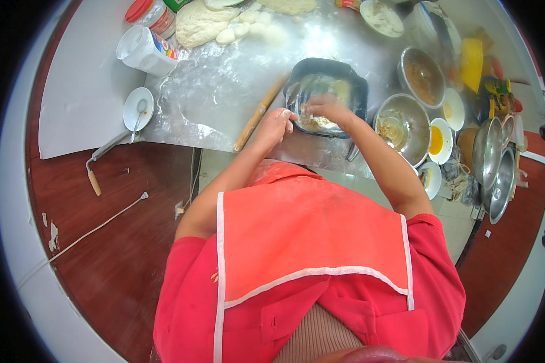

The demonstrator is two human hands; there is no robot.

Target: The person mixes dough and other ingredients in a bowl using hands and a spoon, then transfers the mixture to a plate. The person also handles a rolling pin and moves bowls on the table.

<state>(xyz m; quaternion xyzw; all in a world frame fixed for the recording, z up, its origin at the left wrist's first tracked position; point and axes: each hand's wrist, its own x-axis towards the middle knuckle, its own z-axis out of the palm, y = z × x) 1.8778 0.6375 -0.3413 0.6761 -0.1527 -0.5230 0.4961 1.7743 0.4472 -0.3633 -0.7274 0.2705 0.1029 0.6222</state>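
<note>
A dark square basin (359, 97) stands near the front edge of the floured metal table, with pale floury matter (317, 122) at its bottom. My right hand (329, 109) is inside the basin above that matter, blurred; whether its fingers hold anything does not show. At the basin's left rim is my left hand (279, 123), dusted with flour, fingers bent; its grip is unclear. A wooden rolling pin (260, 109) lies slanted just left of the basin, partly behind the left hand. To the basin's right stands a steel bowl (415, 129) with residue and a metal utensil in it.
Dough (202, 25) and small dough balls (240, 30) lie at the back left, near a white plastic tub (141, 50). A white dish with a spoon (138, 106) is at the left edge. Right: a steel bowl of brown filling (420, 79), a dish of yellow liquid (437, 140), and stacked bowls (488, 154).
</note>
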